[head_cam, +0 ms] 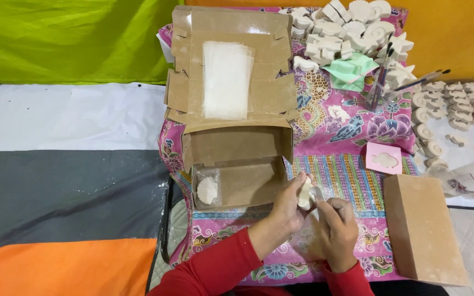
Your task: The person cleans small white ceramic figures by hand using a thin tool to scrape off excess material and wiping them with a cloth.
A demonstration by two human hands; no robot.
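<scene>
Left hand [287, 208] & right hand [333, 233] close together, both pinching white plaster piece [306, 193], maybe inside a clear bag, just right of open cardboard box [240, 183]. Another shell-shaped piece [208, 190] lying in box; closed box [422, 227] to right on patterned cloth [330, 123].

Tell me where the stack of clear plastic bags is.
Upper middle of the head view: the stack of clear plastic bags lies on the open cardboard box lid, left of the white plaster figures.
</scene>
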